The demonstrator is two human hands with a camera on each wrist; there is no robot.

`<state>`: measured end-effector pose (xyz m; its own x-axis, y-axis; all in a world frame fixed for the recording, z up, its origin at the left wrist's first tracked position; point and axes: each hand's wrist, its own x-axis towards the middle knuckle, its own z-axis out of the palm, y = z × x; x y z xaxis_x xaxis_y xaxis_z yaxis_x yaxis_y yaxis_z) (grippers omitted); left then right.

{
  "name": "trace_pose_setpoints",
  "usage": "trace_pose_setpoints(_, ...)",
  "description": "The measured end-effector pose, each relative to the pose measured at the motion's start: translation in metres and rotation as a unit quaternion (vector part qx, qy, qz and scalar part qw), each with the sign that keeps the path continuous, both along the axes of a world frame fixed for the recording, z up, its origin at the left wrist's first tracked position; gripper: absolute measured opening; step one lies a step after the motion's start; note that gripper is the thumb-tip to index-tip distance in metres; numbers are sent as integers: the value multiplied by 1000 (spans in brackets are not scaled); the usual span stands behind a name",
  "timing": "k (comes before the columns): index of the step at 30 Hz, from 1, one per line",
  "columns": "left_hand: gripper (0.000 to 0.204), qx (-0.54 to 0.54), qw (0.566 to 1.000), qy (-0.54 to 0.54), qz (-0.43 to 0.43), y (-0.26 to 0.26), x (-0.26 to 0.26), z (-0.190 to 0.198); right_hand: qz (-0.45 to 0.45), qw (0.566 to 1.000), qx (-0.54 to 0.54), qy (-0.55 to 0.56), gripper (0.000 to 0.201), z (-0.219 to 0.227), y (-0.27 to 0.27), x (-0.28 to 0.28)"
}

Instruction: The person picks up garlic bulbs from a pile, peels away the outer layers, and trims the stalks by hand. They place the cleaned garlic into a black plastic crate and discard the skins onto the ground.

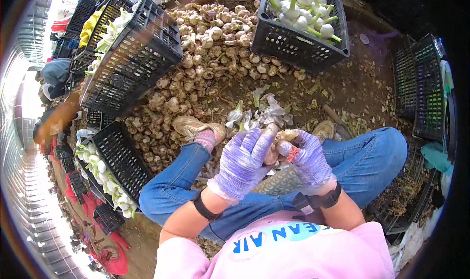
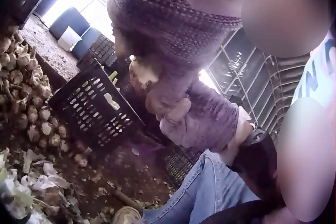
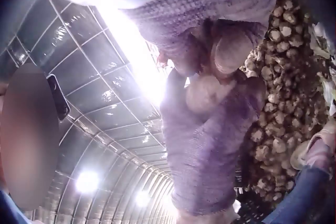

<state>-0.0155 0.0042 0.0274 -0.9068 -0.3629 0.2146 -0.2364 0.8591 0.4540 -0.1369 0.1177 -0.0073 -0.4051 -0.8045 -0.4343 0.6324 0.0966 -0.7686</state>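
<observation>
Both hands wear purple knitted gloves and meet in front of the seated person's lap. The left hand [image 1: 245,164] grips a garlic bulb [image 1: 270,154], which shows between its fingers and the other hand. Close against it, the right hand [image 1: 312,162] holds another garlic bulb [image 3: 231,54] with its fingers curled round it. An orange-red patch [image 1: 293,154] shows at the right glove's fingers. In the right wrist view the left hand's bulb [image 3: 206,94] looks pale and smooth. Peeled white skins [image 1: 271,111] lie on the ground just beyond the hands.
A heap of unpeeled garlic [image 1: 210,39] spreads ahead. Black crates of cleaned white bulbs stand at the upper right [image 1: 301,46], upper left [image 1: 139,49] and left [image 1: 120,156]. More black crates [image 1: 416,83] stand at right. The person's shoes [image 1: 188,127] flank the skins.
</observation>
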Motion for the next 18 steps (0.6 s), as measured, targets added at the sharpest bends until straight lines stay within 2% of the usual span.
trace_pose_setpoints(4,79,-3,999,50,-4,0,8,-5,49,998,19,-32,26,6,6,-8)
trace_pose_setpoints(7,83,172,984,34,38,-1,15,-8,83,996,14,-18,25,10,7,-12)
trace_pose_setpoints(8,83,173,984,34,39,-1,18,-11,83,996,14,-19,25,11,7,-14)
trace_pose_setpoints(9,86,363,928,53,67,-2,19,-13,98,993,-4,-70,25,12,6,-16)
trace_pose_setpoints(10,88,539,835,70,93,-3,19,-14,111,986,-23,-122,26,11,7,-17)
trace_pose_setpoints(11,80,666,728,110,121,0,18,-11,111,986,-23,-123,26,9,7,-17)
trace_pose_setpoints(12,80,666,728,109,122,-2,21,-19,145,986,-35,-68,24,5,8,-18)
trace_pose_setpoints(13,74,777,618,88,76,-6,26,-32,179,983,-47,-12,23,2,8,-18)
trace_pose_setpoints(14,72,868,492,65,29,-8,29,-40,180,983,-47,-14,23,0,7,-21)
trace_pose_setpoints(15,72,868,492,65,30,-6,27,-41,199,969,-84,122,23,-3,4,-26)
trace_pose_setpoints(16,73,870,481,53,93,-1,20,-42,214,935,-119,256,23,-6,4,-29)
trace_pose_setpoints(17,74,869,469,41,155,5,14,-43,195,956,-48,215,27,-24,14,-24)
trace_pose_setpoints(18,76,863,455,29,215,6,10,-44,195,956,-48,215,27,-29,14,-21)
